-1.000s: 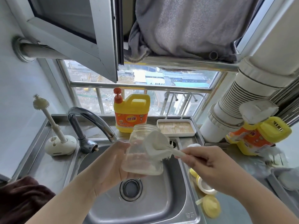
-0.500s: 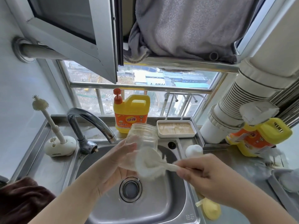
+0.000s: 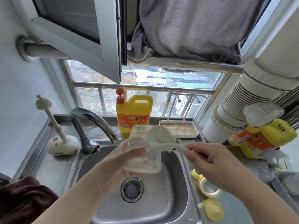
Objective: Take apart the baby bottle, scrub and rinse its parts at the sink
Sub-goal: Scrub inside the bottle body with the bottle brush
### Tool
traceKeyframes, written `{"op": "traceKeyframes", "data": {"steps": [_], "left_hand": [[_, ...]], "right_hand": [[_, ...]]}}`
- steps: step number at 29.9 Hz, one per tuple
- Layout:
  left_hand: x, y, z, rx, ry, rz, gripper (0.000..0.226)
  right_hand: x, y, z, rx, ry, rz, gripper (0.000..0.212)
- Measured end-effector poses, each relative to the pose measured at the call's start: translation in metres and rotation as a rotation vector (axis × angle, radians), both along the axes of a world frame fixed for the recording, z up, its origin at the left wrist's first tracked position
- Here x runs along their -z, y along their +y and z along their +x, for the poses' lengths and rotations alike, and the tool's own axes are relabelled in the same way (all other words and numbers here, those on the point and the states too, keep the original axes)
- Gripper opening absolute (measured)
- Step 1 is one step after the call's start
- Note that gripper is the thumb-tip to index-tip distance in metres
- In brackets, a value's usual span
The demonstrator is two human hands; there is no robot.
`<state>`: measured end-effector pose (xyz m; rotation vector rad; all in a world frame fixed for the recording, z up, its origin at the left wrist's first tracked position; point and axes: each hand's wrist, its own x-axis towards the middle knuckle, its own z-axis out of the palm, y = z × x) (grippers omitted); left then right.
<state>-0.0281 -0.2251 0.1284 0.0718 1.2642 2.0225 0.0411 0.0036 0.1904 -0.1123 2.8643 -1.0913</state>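
My left hand (image 3: 119,165) grips the clear bottle body (image 3: 144,152) upright above the steel sink (image 3: 169,204), its open mouth at the top. My right hand (image 3: 213,165) pinches the handle of a white sponge brush (image 3: 159,138), whose head lies against the bottle's upper right side. On the counter to the right of the sink lie the yellow-and-white collar ring (image 3: 204,185) with handles and a yellow cap (image 3: 213,209).
The faucet (image 3: 90,125) arches over the sink's back left. A yellow detergent jug (image 3: 134,113) and a white tray (image 3: 179,128) stand behind the sink. A small brush in a white stand (image 3: 61,143) sits left, a brown cloth (image 3: 24,201) lower left, a second jug (image 3: 265,139) right.
The brush head has moved up along the outside of the bottle, from its lower part to near the rim. My left hand has kept hold of the bottle.
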Motion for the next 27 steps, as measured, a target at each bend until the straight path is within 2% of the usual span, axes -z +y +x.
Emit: {"op": "traceKeyframes", "data": {"steps": [6,11,15,18,20,22,24,27], "left_hand": [[0.003,-0.008,-0.006,0.029,-0.128,0.098,0.07],[0.008,-0.007,0.0,0.042,-0.137,0.08,0.092],[0.003,0.0,0.004,0.046,-0.165,0.133,0.079],[-0.003,0.002,0.001,0.017,-0.113,0.082,0.08],[-0.004,0.0,-0.001,-0.001,-0.075,0.024,0.084],[-0.005,0.0,-0.002,0.013,-0.039,-0.019,0.085],[-0.005,0.004,-0.002,0.015,-0.023,-0.022,0.078],[-0.006,0.007,-0.003,0.001,-0.003,-0.009,0.068]], "right_hand": [[0.001,-0.002,0.003,-0.011,-0.059,-0.129,0.024],[0.006,0.003,0.008,-0.015,-0.108,-0.135,0.027],[0.011,0.002,0.013,0.017,-0.081,-0.193,0.028],[0.013,0.001,0.022,-0.038,-0.16,-0.227,0.023],[0.011,0.008,0.025,-0.065,-0.199,-0.18,0.02],[0.012,0.018,0.021,-0.004,-0.138,-0.089,0.028],[0.012,0.017,0.013,0.062,-0.036,-0.073,0.025],[0.01,0.002,0.012,-0.083,-0.083,-0.111,0.02]]}}
